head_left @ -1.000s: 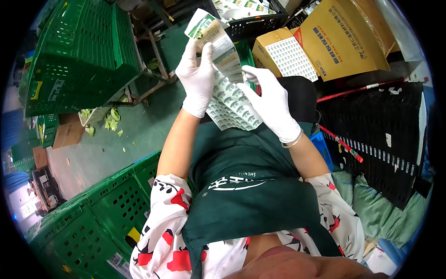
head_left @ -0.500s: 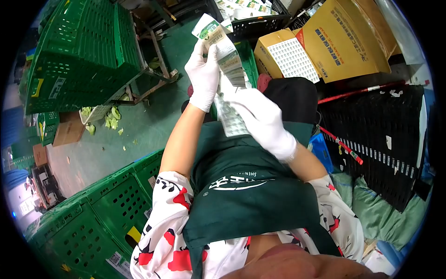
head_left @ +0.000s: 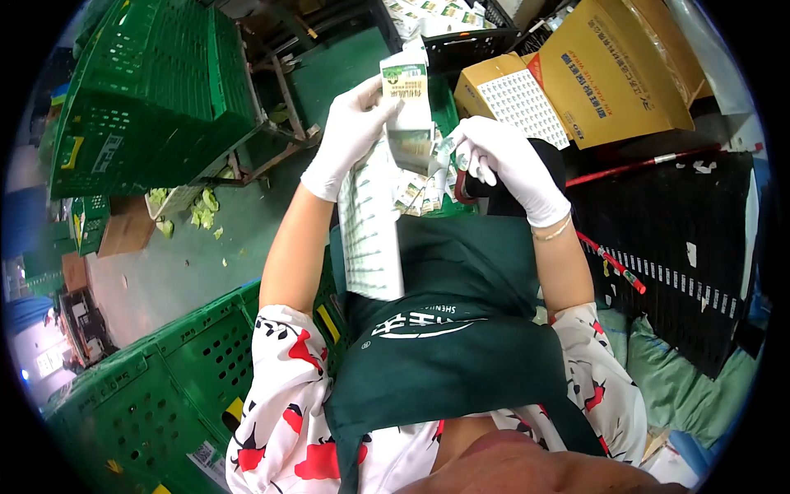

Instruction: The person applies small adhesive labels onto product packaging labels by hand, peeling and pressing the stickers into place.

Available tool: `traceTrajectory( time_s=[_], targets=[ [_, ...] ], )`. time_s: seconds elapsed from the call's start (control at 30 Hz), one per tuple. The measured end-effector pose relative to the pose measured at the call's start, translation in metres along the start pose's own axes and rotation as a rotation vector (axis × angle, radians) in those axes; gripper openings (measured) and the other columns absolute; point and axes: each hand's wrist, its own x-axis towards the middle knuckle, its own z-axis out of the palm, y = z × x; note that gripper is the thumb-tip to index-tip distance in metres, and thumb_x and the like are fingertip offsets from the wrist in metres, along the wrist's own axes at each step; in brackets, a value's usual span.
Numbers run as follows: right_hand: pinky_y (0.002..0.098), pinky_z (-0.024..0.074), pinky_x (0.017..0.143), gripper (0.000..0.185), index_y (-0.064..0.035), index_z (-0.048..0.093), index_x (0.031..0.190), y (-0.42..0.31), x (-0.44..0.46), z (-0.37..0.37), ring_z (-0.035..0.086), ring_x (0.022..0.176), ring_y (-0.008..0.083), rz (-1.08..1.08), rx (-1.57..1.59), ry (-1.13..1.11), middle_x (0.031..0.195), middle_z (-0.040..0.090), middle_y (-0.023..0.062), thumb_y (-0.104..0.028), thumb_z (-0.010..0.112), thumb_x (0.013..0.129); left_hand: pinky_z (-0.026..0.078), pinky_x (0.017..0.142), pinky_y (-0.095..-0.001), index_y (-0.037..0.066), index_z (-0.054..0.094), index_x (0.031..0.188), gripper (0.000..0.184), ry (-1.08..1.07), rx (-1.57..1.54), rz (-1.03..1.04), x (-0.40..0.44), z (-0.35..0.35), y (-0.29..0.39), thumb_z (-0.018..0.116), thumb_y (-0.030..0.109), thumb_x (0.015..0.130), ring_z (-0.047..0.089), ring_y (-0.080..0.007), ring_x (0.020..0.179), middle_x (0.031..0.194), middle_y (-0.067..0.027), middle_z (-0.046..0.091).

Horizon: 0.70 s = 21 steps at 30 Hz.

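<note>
Head-worn view, forward and downward

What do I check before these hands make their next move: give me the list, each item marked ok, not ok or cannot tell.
1. Left hand gripping the label strip: ok, pinched at the strip's edge.
2. Right hand gripping the strip: cannot tell; it is close to the strip's lower end.
3. Both hands gloved: ok, in white.
4. Sticker sheet secured: cannot tell; it hangs below the left hand, partly in front of the apron, its hold unclear.
5. Floor free of litter: not ok, leaf scraps lie on it.
</note>
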Motion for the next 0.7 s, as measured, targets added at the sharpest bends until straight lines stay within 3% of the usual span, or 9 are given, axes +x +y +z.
traceTrajectory(
  time_s=[0.03,0.07,0.13,0.17,0.3,0.4,0.57,0.67,0.7],
  targets=[
    [0.0153,0.0391,0.05,0.024,-0.0013,0.065,0.102,0.001,-0.003,0.015,0.051,0.055,0.0005,-0.015,0.006,0.074,0.076,0.061,-0.0007,-0.024,0.057,0.099,0.047,0.092,-0.0248,-0.009,0.05,0.136,0.05,0.044,0.016,0.003,-0.001,0.001,-0.001,0.066,0.005,0.092,0.061,-0.011,0.103,0.116,-0.0105,0.068],
    [0.0165,0.0458,0.059,0.026,-0.0007,0.061,0.115,-0.004,-0.008,0.025,0.056,0.067,0.0026,0.016,0.001,0.062,0.09,0.063,0.0019,-0.015,0.065,0.094,0.048,0.091,-0.0242,-0.008,0.052,0.135,0.047,0.1,0.055,0.038,-0.001,0.004,-0.003,0.066,0.007,0.092,0.061,-0.0099,0.102,0.115,-0.0103,0.069],
    [0.0207,0.0513,0.075,0.044,-0.0011,0.054,0.127,0.017,-0.01,0.048,0.059,0.084,0.0068,-0.19,0.063,0.074,0.106,0.06,0.0046,-0.005,0.071,0.087,0.049,0.087,-0.0245,-0.006,0.055,0.133,0.044,0.207,0.083,0.071,0.0,0.011,-0.003,0.067,0.007,0.092,0.061,-0.009,0.098,0.113,-0.0102,0.07],
    [0.0245,0.0512,0.087,0.055,-0.0015,0.05,0.133,0.02,-0.016,0.053,0.059,0.096,0.0096,-0.128,0.076,0.07,0.114,0.058,0.0064,-0.001,0.073,0.084,0.05,0.086,-0.0245,-0.005,0.056,0.132,0.043,0.227,0.101,0.068,0.001,0.014,-0.002,0.067,0.008,0.092,0.062,-0.0088,0.096,0.112,-0.0103,0.07],
    [0.0242,0.0505,0.086,0.062,0.0032,0.041,0.141,0.026,-0.028,0.071,0.056,0.105,0.0131,-0.315,-0.185,0.149,0.126,0.053,0.0107,0.009,0.065,0.085,0.05,0.083,-0.0238,-0.003,0.059,0.129,0.04,0.306,0.18,0.101,0.001,0.014,-0.005,0.067,0.009,0.092,0.063,-0.0079,0.092,0.108,-0.0099,0.072],
    [0.024,0.0502,0.085,0.068,0.0031,0.037,0.145,0.028,-0.033,0.074,0.056,0.105,0.013,-0.377,-0.257,0.172,0.126,0.052,0.0113,0.011,0.065,0.084,0.05,0.081,-0.0231,-0.003,0.06,0.128,0.039,0.333,0.192,0.112,0.001,0.014,-0.008,0.068,0.01,0.092,0.062,-0.0075,0.09,0.107,-0.009,0.072],
    [0.0245,0.0492,0.085,0.07,0.0035,0.034,0.147,-0.001,-0.055,0.072,0.055,0.105,0.0127,-0.344,0.226,0.058,0.126,0.05,0.0106,0.014,0.062,0.083,0.05,0.084,-0.0237,-0.004,0.059,0.129,0.041,0.269,0.168,0.079,0.002,-0.001,-0.013,0.067,0.011,0.092,0.062,-0.0084,0.094,0.11,-0.0088,0.071],
    [0.0163,0.0458,0.066,0.035,0.0033,0.057,0.126,-0.012,-0.038,0.03,0.06,0.078,0.0053,-0.031,0.18,0.11,0.092,0.063,0.0021,-0.013,0.061,0.095,0.049,0.087,-0.0232,-0.005,0.061,0.127,0.038,0.003,-0.155,-0.034,-0.01,-0.004,0.007,0.067,0.007,0.091,0.062,-0.0072,0.095,0.109,-0.0056,0.071],
    [0.0145,0.0394,0.052,0.03,0.0006,0.067,0.105,0.0,-0.028,0.016,0.055,0.06,0.002,0.0,0.053,0.127,0.075,0.063,-0.0014,-0.027,0.058,0.098,0.048,0.092,-0.0246,-0.005,0.06,0.128,0.039,-0.09,-0.136,-0.035,-0.013,-0.007,0.007,0.068,0.007,0.091,0.062,-0.0085,0.101,0.115,-0.0059,0.069]
  ],
)
